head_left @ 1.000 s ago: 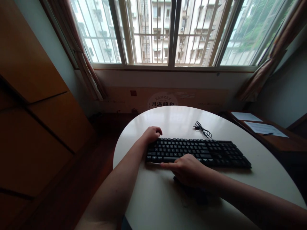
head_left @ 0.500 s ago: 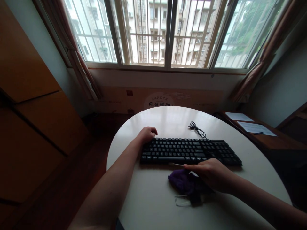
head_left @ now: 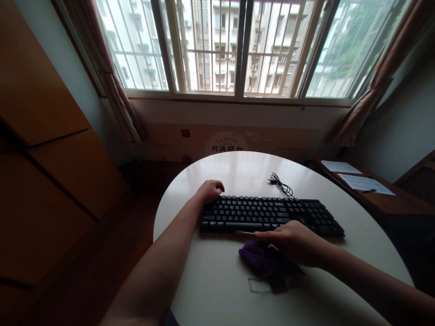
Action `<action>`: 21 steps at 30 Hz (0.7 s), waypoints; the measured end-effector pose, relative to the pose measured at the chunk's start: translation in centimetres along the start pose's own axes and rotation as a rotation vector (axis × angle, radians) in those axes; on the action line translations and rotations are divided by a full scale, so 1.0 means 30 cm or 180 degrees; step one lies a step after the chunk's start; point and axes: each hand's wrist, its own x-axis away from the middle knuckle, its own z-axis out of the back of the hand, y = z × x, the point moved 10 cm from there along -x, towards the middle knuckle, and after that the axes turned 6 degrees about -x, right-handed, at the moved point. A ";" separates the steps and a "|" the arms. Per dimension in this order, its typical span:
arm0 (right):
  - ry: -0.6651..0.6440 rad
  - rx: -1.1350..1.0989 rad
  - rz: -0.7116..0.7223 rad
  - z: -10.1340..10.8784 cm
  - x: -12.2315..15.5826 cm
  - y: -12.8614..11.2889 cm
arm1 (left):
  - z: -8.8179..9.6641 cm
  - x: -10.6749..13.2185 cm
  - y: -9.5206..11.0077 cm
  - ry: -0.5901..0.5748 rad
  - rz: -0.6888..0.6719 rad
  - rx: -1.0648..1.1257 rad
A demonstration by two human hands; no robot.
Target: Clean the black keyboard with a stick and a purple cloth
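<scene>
A black keyboard (head_left: 268,215) lies across the round white table (head_left: 238,167). My left hand (head_left: 210,190) grips the keyboard's far left corner, fingers curled over its edge. At the front edge of the keyboard, my right hand (head_left: 295,242) pinches a thin pale stick (head_left: 243,232) whose tip points left along the keys. A purple cloth (head_left: 254,256) lies on the table just under my right hand. The keyboard's coiled black cable (head_left: 280,183) rests behind it.
A small clear rectangular item (head_left: 256,285) lies in front of the cloth. A low wooden shelf with white papers (head_left: 360,181) stands to the right. A brown cabinet (head_left: 50,149) fills the left side. Barred windows and curtains are behind the table.
My right hand slid right along the keyboard's front edge, uncovering the purple cloth, then edged slightly back left. My left hand stayed on the keyboard's corner.
</scene>
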 end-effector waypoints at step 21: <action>-0.0191 0.0399 -0.0317 -0.052 -0.189 -0.168 | -0.009 -0.001 -0.001 -0.0061 -0.0042 0.0008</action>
